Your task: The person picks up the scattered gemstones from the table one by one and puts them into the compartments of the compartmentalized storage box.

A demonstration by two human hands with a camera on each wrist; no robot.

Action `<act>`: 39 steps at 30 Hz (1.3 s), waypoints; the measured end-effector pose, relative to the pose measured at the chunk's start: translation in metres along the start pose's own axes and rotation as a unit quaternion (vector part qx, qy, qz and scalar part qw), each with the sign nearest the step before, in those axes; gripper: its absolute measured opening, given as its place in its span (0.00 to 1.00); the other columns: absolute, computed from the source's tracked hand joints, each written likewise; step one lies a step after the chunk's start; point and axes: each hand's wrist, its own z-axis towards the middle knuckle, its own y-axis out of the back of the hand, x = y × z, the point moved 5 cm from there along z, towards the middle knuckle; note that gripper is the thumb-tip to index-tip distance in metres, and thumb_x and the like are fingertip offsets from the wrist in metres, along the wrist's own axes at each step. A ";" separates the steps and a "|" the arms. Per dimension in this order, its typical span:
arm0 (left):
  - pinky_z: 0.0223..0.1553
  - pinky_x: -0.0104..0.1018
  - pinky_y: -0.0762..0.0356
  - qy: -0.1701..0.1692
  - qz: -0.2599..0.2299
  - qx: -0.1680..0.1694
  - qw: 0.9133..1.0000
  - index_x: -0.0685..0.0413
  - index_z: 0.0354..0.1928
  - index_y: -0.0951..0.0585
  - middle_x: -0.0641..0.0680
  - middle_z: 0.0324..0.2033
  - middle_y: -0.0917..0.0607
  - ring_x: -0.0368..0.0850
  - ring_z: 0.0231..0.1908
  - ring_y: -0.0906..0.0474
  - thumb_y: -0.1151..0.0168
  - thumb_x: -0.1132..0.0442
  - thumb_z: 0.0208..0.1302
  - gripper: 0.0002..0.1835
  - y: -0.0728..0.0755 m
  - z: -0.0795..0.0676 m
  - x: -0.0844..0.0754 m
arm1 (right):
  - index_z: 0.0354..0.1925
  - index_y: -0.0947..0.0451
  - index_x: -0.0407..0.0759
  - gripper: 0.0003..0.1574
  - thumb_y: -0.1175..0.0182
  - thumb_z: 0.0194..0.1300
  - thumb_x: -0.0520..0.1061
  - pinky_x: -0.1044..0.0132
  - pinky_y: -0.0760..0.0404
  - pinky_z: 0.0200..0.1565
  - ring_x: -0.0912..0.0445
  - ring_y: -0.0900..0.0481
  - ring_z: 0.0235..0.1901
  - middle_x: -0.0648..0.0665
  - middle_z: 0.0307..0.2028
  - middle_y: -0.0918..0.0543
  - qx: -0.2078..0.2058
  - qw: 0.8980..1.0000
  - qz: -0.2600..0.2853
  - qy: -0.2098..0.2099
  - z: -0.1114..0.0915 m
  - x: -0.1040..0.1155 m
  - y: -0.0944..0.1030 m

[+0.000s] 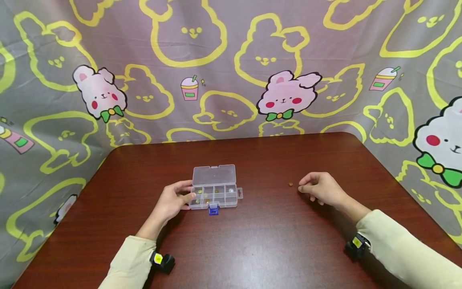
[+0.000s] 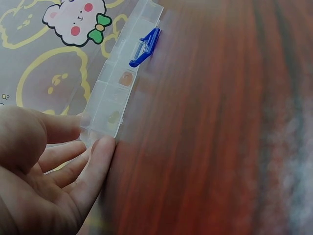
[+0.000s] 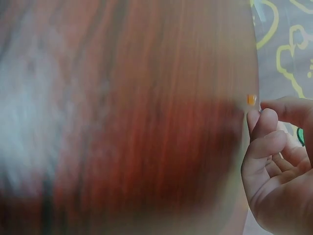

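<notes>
A clear plastic compartment box [image 1: 215,196] lies on the table with its lid [image 1: 214,175] raised at the back. Several small yellowish and amber beads and a whitish one [image 1: 231,190] sit in its cells. A blue latch [image 1: 213,210] hangs at the front. My left hand [image 1: 172,202] grips the box's left end, thumb over the edge. To the right, my right hand [image 1: 321,188] is low over the table, with thumb and index fingertips close together. Whether anything is between them cannot be made out. Just left of those fingertips lies a small amber bead [image 1: 290,184], apart from them.
The brown wooden table [image 1: 252,249] extends around both hands. A patterned curtain [image 1: 223,48] with rabbit drawings hangs behind it and along both sides. A hanging tab [image 1: 240,193] sticks out from the box's right end. Each wrist wears a small black camera.
</notes>
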 end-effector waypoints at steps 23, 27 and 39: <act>0.31 0.42 0.13 0.014 0.007 -0.004 1.000 0.67 0.64 0.25 0.70 0.54 0.19 0.48 0.34 0.16 0.35 0.73 0.65 0.25 0.000 -0.001 0.003 | 0.38 0.19 0.35 0.07 0.32 0.61 0.35 0.70 0.32 0.12 0.55 0.28 0.15 0.42 0.21 0.21 0.049 0.997 0.059 0.014 -0.001 0.024 -0.047; 0.31 0.41 0.13 0.014 0.007 -0.005 1.000 0.66 0.64 0.25 0.70 0.53 0.19 0.47 0.33 0.17 0.35 0.74 0.65 0.25 0.000 -0.001 0.003 | 0.37 0.18 0.36 0.06 0.32 0.61 0.36 0.70 0.32 0.12 0.55 0.28 0.15 0.42 0.21 0.21 0.050 0.997 0.059 0.015 0.000 0.028 -0.052; 0.31 0.42 0.13 0.009 0.001 -0.002 1.000 0.67 0.64 0.25 0.71 0.54 0.19 0.49 0.33 0.17 0.35 0.74 0.65 0.25 -0.001 -0.001 -0.001 | 0.37 0.18 0.37 0.05 0.32 0.61 0.36 0.70 0.33 0.12 0.55 0.27 0.15 0.40 0.21 0.19 0.061 0.995 0.070 0.022 0.003 0.040 -0.068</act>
